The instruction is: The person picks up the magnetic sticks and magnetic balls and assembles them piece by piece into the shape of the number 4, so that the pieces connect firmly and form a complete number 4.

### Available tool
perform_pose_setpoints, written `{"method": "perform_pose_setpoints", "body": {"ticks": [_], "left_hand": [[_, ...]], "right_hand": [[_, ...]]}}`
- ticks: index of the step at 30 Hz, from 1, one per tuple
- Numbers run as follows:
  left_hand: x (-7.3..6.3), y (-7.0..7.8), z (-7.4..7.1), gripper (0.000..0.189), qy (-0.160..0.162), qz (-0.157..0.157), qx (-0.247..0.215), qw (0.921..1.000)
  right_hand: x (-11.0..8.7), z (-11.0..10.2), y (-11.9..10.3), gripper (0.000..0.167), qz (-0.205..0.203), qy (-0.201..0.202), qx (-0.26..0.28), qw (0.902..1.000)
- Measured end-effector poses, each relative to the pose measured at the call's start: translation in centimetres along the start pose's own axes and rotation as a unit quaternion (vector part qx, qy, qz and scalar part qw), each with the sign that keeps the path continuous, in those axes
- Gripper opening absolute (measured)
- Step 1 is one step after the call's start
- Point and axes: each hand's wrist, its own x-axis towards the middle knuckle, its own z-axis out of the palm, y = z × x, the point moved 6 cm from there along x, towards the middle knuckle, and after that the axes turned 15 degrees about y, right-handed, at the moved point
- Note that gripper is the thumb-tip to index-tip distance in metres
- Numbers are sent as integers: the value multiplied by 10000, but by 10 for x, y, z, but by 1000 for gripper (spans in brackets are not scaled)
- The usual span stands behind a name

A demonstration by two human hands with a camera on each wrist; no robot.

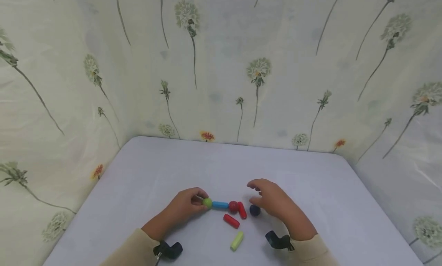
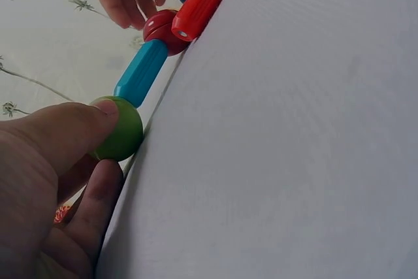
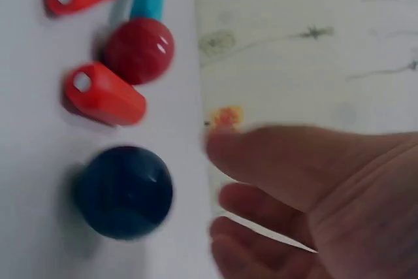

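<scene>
My left hand (image 1: 188,204) pinches a green ball (image 2: 125,132) between thumb and fingers. A blue rod (image 1: 220,205) joins that ball to a dark red ball (image 3: 140,50), the three in one line. One red rod (image 1: 242,210) lies against or right beside the red ball; I cannot tell if they are joined. Over the table, near a dark blue ball (image 3: 125,192), my right hand (image 1: 272,197) hovers with fingers loosely bent and nothing between them. In the right wrist view its thumb and fingers are apart from the blue ball.
A second red rod (image 1: 231,221) lies just in front of the joined pieces. Closer to me is a yellow-green rod (image 1: 236,241). Everything rests on a white-covered table (image 1: 172,162), with a flower-patterned curtain (image 1: 221,66) behind and at the sides.
</scene>
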Motion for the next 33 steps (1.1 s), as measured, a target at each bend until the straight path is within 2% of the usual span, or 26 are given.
{"method": "perform_pose_setpoints", "body": {"ticks": [3, 6, 9, 13, 21, 25, 28, 33], "left_hand": [[0, -3, -1, 28, -22, -34, 7, 10000], [2, -3, -1, 28, 11, 1, 57, 10000], [2, -4, -1, 28, 61, -4, 47, 10000], [2, -4, -1, 28, 35, -22, -38, 10000], [1, -3, 0, 29, -4, -66, -22, 10000], [0, -2, 0, 30, -1, -32, 22, 10000], [0, -1, 0, 30, 18, -38, 85, 10000], [0, -2, 0, 31, 83, -113, 145, 9998]], "right_hand": [[2, 5, 4, 59, 25, -426, 49, 9991], [0, 12, 6, 65, -166, -729, 132, 9971], [-2, 20, 5, 69, -438, -875, 180, 9950], [-5, 28, 4, 67, -557, -947, 241, 9937], [-6, 32, 4, 53, -698, -811, 276, 9939], [-2, 29, 10, 50, -458, -639, 405, 9961], [4, 24, 12, 47, -206, -306, 614, 9974], [13, 23, 1, 45, -27, 112, 1149, 9933]]}}
